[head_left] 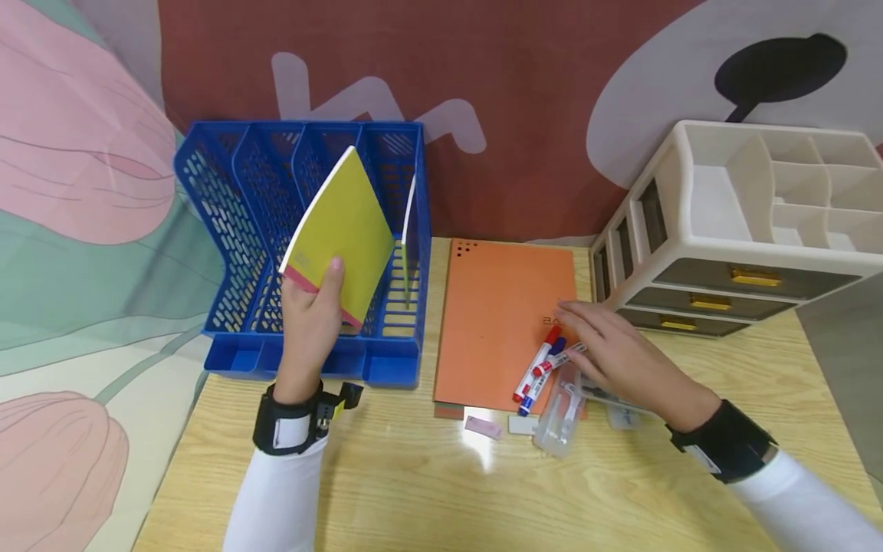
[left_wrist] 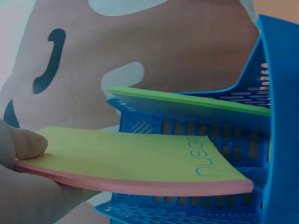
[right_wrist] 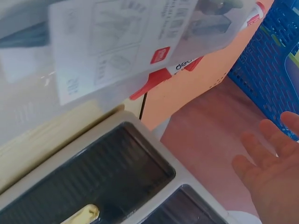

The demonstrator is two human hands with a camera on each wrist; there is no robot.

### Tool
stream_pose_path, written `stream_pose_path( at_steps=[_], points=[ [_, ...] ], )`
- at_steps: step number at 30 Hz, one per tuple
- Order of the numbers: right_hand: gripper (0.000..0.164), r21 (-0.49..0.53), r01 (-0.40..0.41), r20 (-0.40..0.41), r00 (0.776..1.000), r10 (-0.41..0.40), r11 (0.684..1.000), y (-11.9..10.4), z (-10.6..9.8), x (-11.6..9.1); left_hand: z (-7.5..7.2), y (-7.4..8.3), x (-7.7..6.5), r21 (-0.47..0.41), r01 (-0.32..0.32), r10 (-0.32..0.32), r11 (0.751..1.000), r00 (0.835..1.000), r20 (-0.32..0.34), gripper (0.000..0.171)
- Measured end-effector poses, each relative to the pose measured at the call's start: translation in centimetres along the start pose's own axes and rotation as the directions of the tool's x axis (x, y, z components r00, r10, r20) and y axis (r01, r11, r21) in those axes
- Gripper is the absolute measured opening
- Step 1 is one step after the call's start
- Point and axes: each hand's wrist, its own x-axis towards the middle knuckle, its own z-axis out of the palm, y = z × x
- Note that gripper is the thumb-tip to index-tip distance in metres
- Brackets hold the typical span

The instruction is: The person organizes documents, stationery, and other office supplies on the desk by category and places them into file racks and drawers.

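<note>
My left hand (head_left: 313, 330) holds a yellow notebook (head_left: 348, 222) with a pink spine by its lower edge, thumb on the cover. The notebook is tilted over the blue file rack (head_left: 393, 349), partly overlapping its compartments in the head view. A second, thin notebook (left_wrist: 187, 100) stands in the rack's rightmost compartment. Over the lower right of an orange folder (head_left: 497, 307), my right hand (head_left: 621, 353) has its fingers extended and loosely spread. Close by its fingertips are a red marker (head_left: 527, 376), a blue marker (head_left: 530, 402) and a red-capped marker (head_left: 552, 362). Below it lie clear plastic cases (head_left: 557, 429).
A white drawer unit (head_left: 679, 184) with dark drawers and a sectioned top stands at the right. A small pink piece (head_left: 484, 427) and a whitish block (head_left: 521, 425) lie by the folder's front edge. A patterned cloth (head_left: 524, 115) hangs behind the wooden table (head_left: 428, 491).
</note>
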Motion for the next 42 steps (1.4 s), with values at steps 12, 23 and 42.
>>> stream_pose_path(
  at_steps=[12,23,42],
  points=[
    [0.074,-0.138,0.018,-0.041,0.999,-0.024,0.99,0.3,0.0,-2.1,1.5,-1.4,2.0,0.113,0.038,-0.042,0.993,0.999,0.033,0.035],
    [0.064,-0.08,-0.048,-0.063,0.997,0.043,0.996,0.5,0.0,-3.8,3.0,-2.8,3.8,0.141,0.008,-0.02,0.99,0.997,0.079,0.04],
    [0.071,0.008,-0.139,0.027,0.99,0.139,0.99,-0.8,-0.2,-5.3,5.9,-3.7,5.7,0.147,0.054,-0.07,0.988,0.991,0.11,0.041]
  ],
)
